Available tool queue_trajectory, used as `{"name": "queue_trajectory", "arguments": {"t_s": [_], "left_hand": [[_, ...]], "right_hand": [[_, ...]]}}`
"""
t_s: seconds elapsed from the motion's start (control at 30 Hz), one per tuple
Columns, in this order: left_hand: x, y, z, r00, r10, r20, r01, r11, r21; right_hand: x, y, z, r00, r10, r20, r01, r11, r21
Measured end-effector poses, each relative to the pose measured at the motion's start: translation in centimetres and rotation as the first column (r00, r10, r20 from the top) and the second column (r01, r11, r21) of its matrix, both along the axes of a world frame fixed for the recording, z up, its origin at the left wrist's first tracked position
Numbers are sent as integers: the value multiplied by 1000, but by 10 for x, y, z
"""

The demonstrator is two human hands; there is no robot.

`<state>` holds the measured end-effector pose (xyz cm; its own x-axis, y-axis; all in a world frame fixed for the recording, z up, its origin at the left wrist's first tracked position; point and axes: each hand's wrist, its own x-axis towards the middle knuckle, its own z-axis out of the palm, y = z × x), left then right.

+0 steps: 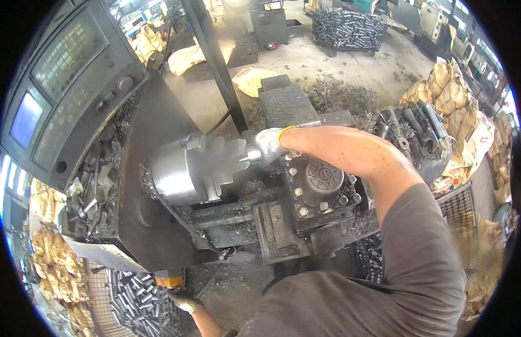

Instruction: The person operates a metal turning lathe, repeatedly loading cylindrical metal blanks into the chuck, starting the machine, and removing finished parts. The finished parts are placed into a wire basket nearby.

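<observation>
My right hand (270, 145), in a white glove with a yellow cuff, reaches across the lathe and is closed on a round metal workpiece (252, 153) at the jaws of the shiny steel chuck (187, 168). Most of the workpiece is hidden by the glove and the jaws. My left hand (183, 297), in a dirty glove, is low at the machine's front edge, by an orange part (169, 278) under the sheet-metal apron; whether it grips anything is unclear.
A dark tool turret (319, 188) with bolt heads sits just right of the chuck. The control panel (58, 84) with a blue screen is upper left. Wire baskets of steel cylinders (134, 303) stand below; metal swarf (339, 95) and sacks (451, 90) lie beyond.
</observation>
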<state>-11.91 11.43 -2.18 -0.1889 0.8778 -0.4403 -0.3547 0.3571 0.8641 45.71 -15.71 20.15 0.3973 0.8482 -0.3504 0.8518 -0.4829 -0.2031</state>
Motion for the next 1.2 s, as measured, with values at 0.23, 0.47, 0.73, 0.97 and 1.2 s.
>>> {"name": "queue_trajectory", "arguments": {"t_s": [0.23, 0.47, 0.73, 0.97, 1.2], "left_hand": [[-20, 5, 14, 954, -223, 202, 240, 969, -64], [-36, 7, 31, 838, -451, 306, 494, 866, -77], [-24, 15, -11, 939, -303, -164, 326, 935, 140], [28, -43, 146, 545, 476, -690, 622, 323, 714], [240, -8, 326, 617, 525, -586, 754, -180, 632]], "right_hand": [[-9, -17, 40, 989, -125, -75, 110, 977, -185], [-37, 8, 52, 894, -248, -374, 273, 962, 15], [-36, -25, 37, 932, -348, 106, 308, 910, 277], [-227, -151, 78, 933, -265, -243, 340, 426, 839], [-319, -180, -4, 791, -270, -549, 604, 489, 629]]}}
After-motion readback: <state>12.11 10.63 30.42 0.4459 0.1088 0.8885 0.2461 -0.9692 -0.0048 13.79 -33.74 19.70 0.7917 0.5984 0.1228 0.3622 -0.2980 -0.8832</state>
